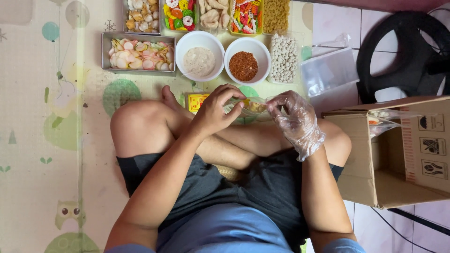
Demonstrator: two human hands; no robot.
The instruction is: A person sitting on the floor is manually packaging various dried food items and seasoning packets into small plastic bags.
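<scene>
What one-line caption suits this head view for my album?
Seated cross-legged, bare left hand and plastic-gloved right hand hold a small clear plastic bag before two white bowls.

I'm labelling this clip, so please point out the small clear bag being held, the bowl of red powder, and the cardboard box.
small clear bag (253, 107), head view, on its filled middle between both hands
bowl of red powder (247, 45), head view, on its white rim
cardboard box (363, 168), head view, on its brown side wall
</scene>
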